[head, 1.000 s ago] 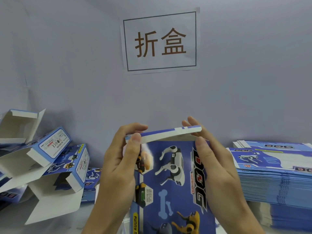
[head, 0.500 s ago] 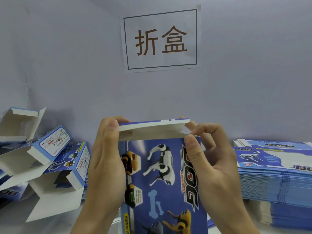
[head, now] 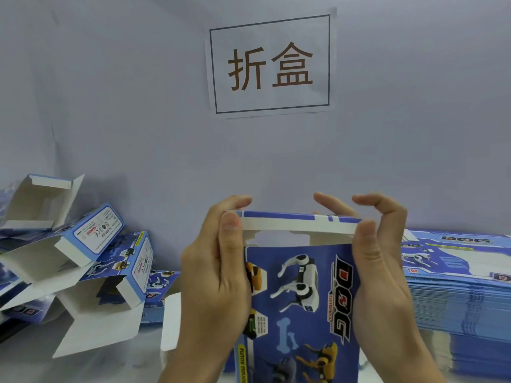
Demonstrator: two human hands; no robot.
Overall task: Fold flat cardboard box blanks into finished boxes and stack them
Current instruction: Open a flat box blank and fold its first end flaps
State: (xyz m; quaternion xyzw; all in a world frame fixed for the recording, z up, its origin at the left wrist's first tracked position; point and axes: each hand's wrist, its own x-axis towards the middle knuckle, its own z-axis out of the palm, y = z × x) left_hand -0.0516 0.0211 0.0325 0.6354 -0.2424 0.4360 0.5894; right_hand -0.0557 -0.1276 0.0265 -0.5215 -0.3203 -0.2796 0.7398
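Top flap now folded down; both hands point(head: 218, 275) point(head: 378, 275) gripping upright box point(head: 301, 294).

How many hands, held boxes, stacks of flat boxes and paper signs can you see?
Hands: 2 (left hand, right hand)
Held dog toy box: 1
Stack of flat box blanks: 1
Paper sign on the wall: 1
Total: 5
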